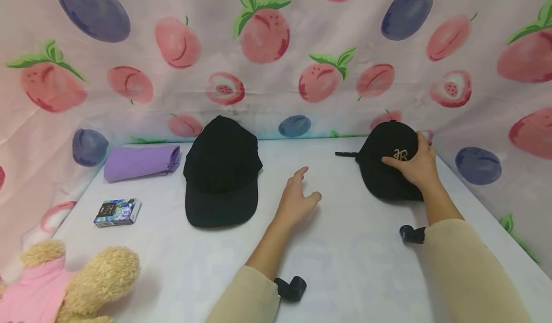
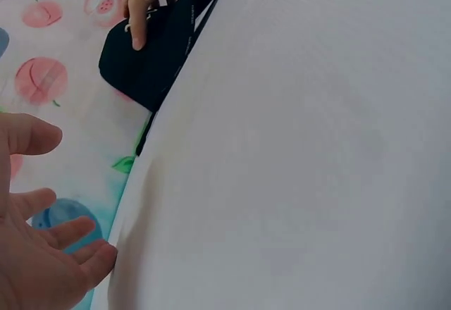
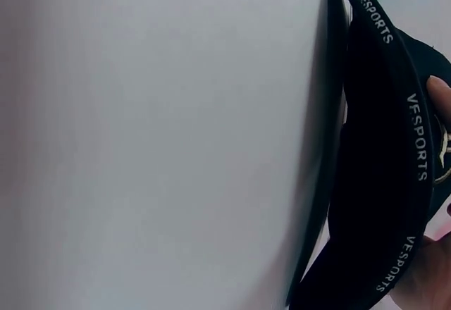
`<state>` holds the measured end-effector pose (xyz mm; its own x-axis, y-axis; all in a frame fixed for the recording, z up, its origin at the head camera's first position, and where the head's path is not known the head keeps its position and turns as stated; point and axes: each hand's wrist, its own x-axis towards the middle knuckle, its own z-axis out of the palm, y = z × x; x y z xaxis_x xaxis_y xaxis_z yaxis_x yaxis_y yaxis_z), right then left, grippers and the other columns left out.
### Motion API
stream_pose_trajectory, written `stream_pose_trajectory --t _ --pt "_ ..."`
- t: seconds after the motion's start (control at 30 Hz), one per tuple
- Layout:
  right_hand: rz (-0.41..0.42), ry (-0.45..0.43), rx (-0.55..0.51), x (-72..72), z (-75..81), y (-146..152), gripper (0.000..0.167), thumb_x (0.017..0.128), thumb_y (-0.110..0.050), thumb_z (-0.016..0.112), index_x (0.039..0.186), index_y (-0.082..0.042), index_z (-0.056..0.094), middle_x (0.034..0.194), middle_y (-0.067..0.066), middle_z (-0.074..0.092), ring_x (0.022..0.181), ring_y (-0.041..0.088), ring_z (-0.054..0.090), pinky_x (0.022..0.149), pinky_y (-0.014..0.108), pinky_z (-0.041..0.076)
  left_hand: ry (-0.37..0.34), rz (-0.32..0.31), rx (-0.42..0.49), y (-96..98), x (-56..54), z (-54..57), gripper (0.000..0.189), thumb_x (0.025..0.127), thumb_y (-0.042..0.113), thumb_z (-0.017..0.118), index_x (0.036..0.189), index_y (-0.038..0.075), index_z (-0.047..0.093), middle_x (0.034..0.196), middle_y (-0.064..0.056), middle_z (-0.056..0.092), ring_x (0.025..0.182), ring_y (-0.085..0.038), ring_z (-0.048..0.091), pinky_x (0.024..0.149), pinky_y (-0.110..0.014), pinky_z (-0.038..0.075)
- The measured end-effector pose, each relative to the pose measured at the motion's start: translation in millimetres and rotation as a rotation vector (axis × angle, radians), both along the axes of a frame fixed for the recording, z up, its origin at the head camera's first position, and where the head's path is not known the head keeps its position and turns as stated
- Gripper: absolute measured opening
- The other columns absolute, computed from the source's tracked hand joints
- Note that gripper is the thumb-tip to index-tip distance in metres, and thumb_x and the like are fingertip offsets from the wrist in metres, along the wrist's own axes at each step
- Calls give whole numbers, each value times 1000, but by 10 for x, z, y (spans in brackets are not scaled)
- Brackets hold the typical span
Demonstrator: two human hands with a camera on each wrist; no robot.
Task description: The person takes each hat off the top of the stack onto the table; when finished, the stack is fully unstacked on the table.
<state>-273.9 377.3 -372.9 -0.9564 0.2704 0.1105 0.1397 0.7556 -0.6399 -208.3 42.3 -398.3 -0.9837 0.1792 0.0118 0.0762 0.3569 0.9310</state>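
At the right of the head view my right hand (image 1: 420,167) grips a black baseball cap (image 1: 381,179) with a gold emblem on its front. The thumb lies across the front by the emblem, and the other fingers are at the cap's side. In the right wrist view the cap's inner sweatband (image 3: 417,134) shows, with white "VESPORTS" lettering. My left hand (image 1: 297,199) hovers over the middle of the table, fingers spread and holding nothing. To its left a second black cap (image 1: 222,169) lies with its brim toward me.
A folded purple cloth (image 1: 142,162) lies at the back left of the white table (image 1: 345,265). In front of it is a small blue patterned box (image 1: 117,213). A plush toy in pink (image 1: 40,284) sits at the near left. Fruit-printed fabric (image 1: 276,83) hangs behind.
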Motion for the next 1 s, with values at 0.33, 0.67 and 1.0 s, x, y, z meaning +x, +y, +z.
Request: stream_pose_trajectory --t 0.33,0.67,1.0 --pt "-21 -3 13 -64 -27 125 120 88 -55 75 166 -12 -6 164 39 4 150 58 13 118 74 20 -23 7 -11 -228 156 55 73 89 21 58 159 19 38 158 -14 44 145 -32 45 117 -56 38" --pt "-22 -26 16 -105 -43 231 115 91 -55 72 166 -8 -3 166 38 -1 153 57 7 119 74 18 -46 31 -7 -417 252 128 69 93 25 59 159 22 38 160 -11 43 147 -33 44 117 -57 38" --pt "-24 -52 57 -134 -37 319 114 93 -59 67 166 -7 -3 165 39 -3 150 62 12 118 75 19 -65 -4 -40 -605 299 286 59 98 31 59 155 23 47 158 -9 47 148 -31 42 117 -58 36"
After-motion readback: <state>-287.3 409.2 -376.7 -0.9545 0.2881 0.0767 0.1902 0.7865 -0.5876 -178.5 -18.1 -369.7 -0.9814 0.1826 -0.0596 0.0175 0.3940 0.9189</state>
